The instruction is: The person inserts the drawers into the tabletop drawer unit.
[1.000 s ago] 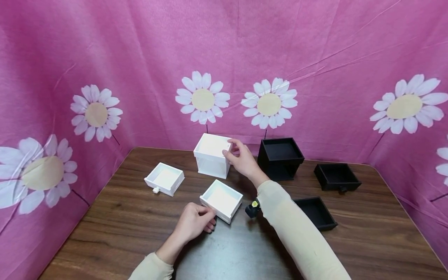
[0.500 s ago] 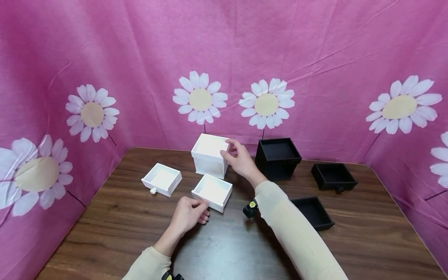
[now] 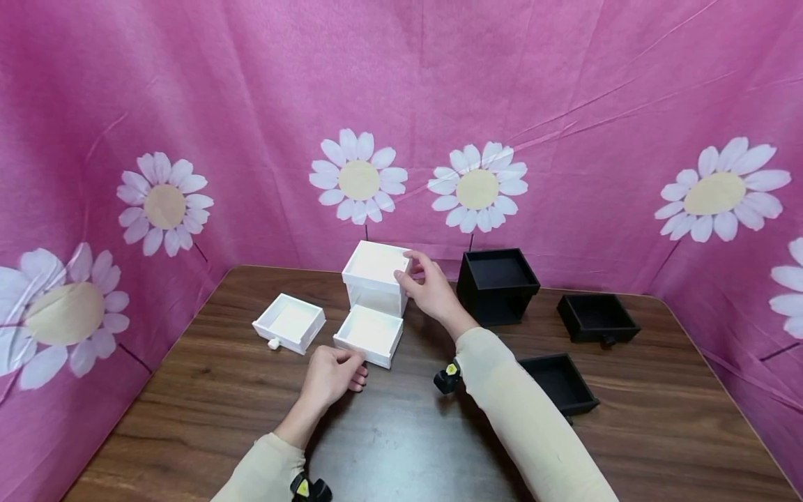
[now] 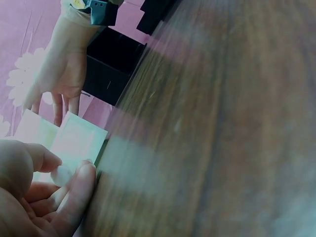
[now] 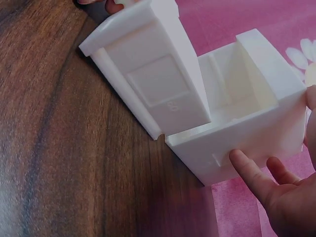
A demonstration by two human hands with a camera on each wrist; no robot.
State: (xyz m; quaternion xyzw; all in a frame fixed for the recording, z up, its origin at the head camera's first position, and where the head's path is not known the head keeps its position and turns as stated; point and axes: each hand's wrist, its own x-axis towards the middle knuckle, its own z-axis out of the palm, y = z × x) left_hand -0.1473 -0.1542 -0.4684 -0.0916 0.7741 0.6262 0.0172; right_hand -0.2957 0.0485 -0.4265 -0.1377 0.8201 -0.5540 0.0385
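My left hand [image 3: 329, 378] pinches the round white knob [image 4: 61, 175] of a small white drawer [image 3: 370, 329] between thumb and fingers. The back end of this drawer meets the lower front opening of a white cabinet box [image 3: 375, 265]. In the right wrist view the drawer [image 5: 155, 74] is tilted against the cabinet's walls, its rear part at the opening. My right hand [image 3: 433, 291] grips the cabinet at its upper right edge. Seen from the right wrist, one finger [image 5: 247, 168] presses on the cabinet's side wall.
A second white drawer [image 3: 288, 322] lies to the left. Right of the white cabinet stands a black cabinet [image 3: 500, 268]. Two black drawers [image 3: 599, 317] lie further right, the nearer one partly behind my right sleeve [image 3: 527, 411]. A pink flowered cloth [image 3: 414, 84] surrounds the wooden table [image 3: 401, 446].
My left hand has moved the white drawer away from me and to the left, up to the cabinet's front. The right hand keeps its place on the cabinet.
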